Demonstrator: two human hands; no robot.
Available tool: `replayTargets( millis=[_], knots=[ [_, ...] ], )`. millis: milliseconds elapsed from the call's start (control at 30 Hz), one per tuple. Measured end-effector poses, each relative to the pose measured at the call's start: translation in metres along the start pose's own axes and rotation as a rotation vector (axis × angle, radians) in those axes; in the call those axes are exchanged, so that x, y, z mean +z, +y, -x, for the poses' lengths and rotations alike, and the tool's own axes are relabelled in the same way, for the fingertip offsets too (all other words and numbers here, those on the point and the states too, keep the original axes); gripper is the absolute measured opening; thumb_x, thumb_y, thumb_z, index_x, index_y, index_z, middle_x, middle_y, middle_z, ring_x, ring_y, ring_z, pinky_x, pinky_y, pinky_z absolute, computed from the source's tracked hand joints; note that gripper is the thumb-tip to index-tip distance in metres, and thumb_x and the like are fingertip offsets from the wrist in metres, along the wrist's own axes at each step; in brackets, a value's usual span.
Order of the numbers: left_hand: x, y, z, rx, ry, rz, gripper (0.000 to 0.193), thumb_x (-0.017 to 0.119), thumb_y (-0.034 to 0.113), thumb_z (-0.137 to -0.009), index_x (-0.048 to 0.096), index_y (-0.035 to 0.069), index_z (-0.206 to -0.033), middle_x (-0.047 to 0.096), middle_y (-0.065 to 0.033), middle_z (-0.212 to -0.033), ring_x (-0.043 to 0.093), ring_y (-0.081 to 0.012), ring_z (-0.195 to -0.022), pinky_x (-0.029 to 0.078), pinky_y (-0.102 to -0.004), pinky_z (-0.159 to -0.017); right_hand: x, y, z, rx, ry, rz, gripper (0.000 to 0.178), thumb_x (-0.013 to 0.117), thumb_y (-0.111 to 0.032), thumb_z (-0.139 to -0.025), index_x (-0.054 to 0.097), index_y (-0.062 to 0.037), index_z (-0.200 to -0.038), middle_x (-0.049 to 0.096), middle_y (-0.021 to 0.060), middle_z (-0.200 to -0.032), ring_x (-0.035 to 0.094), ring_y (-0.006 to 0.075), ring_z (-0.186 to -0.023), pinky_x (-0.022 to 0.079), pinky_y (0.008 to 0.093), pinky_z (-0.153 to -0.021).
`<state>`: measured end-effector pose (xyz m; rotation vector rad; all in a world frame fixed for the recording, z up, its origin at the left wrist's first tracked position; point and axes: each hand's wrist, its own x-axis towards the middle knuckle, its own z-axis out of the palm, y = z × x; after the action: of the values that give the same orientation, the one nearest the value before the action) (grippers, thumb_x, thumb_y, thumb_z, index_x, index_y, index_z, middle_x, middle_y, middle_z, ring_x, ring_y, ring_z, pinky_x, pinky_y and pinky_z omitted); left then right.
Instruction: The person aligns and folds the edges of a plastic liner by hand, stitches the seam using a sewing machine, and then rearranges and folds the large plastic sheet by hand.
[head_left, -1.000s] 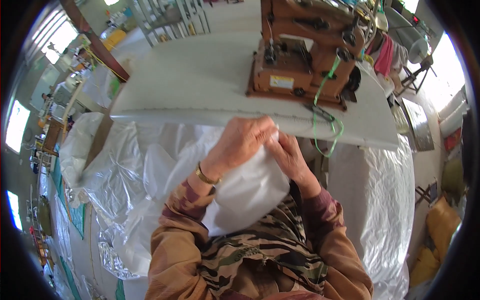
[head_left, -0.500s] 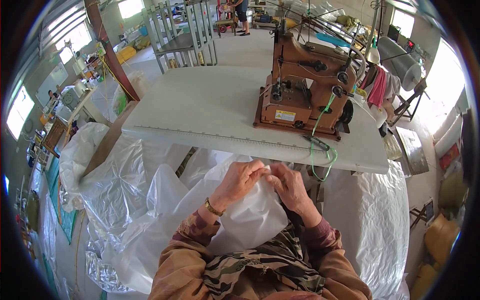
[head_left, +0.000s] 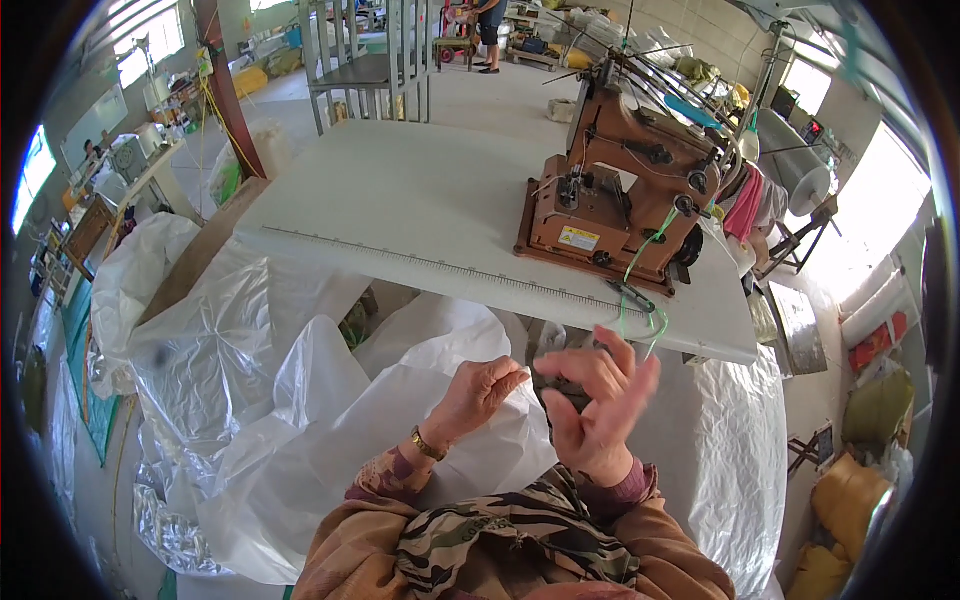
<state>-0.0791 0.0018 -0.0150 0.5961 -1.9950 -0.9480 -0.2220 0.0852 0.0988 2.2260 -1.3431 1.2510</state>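
My left hand (head_left: 477, 396) is closed in a pinch on the edge of a translucent white plastic sheet (head_left: 390, 465), which spreads over my lap and off to the left. Just right of it, my right hand (head_left: 598, 405) is raised with its fingers apart and a little blurred, holding nothing. Beyond both hands stands a grey-white table (head_left: 400, 190) with a ruler (head_left: 430, 264) along its near edge. On its right side sits a brown sewing machine (head_left: 620, 190). Green thread (head_left: 655, 240) hangs from the machine, beside small dark thread snips (head_left: 632, 295) near the table edge.
More shiny plastic (head_left: 725, 450) hangs below the table at right, and crumpled plastic sheeting (head_left: 205, 350) lies at left. A metal chair (head_left: 370, 70) stands behind the table. A person (head_left: 490, 30) is far back. A large roll (head_left: 795, 170) rests on a stand at right.
My right hand has come away from the left, its fingers spreading. The left hand keeps its pinch on the sheet, slightly lower in view. The view has tilted a little.
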Motion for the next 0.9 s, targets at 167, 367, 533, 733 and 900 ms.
replayTargets(
  millis=[167,367,533,733,900],
  knots=[
    [-0.002,-0.001,0.002,0.070,0.067,0.111,0.015,0.065,0.012,-0.092,0.057,0.001,-0.085,0.057,-0.0155,-0.069,0.053,-0.0334,-0.057,0.043,-0.0342,-0.051,0.012,-0.003,-0.002,-0.104,0.061,-0.041,0.090,0.059,-0.011,-0.092,-0.011,0.0021,-0.148,0.067,0.0075,-0.084,0.065,0.0211,-0.072,0.039,0.0554,-0.099],
    [-0.007,-0.006,0.008,0.032,0.047,0.116,0.013,0.065,0.011,-0.091,0.056,0.002,-0.086,0.056,-0.0156,-0.068,0.052,-0.0354,-0.057,0.042,-0.0351,-0.051,0.030,0.001,0.000,-0.167,0.160,-0.149,0.092,0.070,-0.005,-0.083,0.007,0.0042,-0.150,0.067,0.0035,-0.083,0.064,0.0201,-0.072,0.039,0.0541,-0.096],
    [-0.010,-0.009,0.010,-0.005,0.041,0.180,0.011,0.064,0.009,-0.091,0.057,0.003,-0.086,0.057,-0.0153,-0.068,0.052,-0.0351,-0.057,0.042,-0.0351,-0.051,0.041,0.003,0.003,-0.032,0.042,-0.130,0.088,0.071,-0.003,-0.080,0.016,0.0038,-0.149,0.064,-0.0001,-0.077,0.060,0.0179,-0.065,0.036,0.0511,-0.100],
    [-0.008,-0.012,0.010,0.036,0.077,0.178,0.009,0.065,0.008,-0.090,0.058,0.003,-0.088,0.059,-0.0152,-0.069,0.054,-0.0342,-0.057,0.043,-0.0342,-0.051,0.045,0.002,0.005,-0.013,0.005,-0.147,0.089,0.072,-0.003,-0.080,0.016,0.0037,-0.150,0.061,-0.0027,-0.070,0.059,0.0154,-0.064,0.037,0.0516,-0.099],
    [-0.008,-0.011,0.009,0.000,0.078,0.210,0.013,0.066,0.009,-0.090,0.058,0.001,-0.085,0.059,-0.0144,-0.068,0.054,-0.0330,-0.056,0.043,-0.0332,-0.051,0.043,0.000,0.007,-0.027,0.019,-0.157,0.089,0.073,-0.004,-0.081,0.016,0.0022,-0.150,0.060,-0.0035,-0.070,0.058,0.0138,-0.063,0.039,0.0528,-0.098]
  ],
)
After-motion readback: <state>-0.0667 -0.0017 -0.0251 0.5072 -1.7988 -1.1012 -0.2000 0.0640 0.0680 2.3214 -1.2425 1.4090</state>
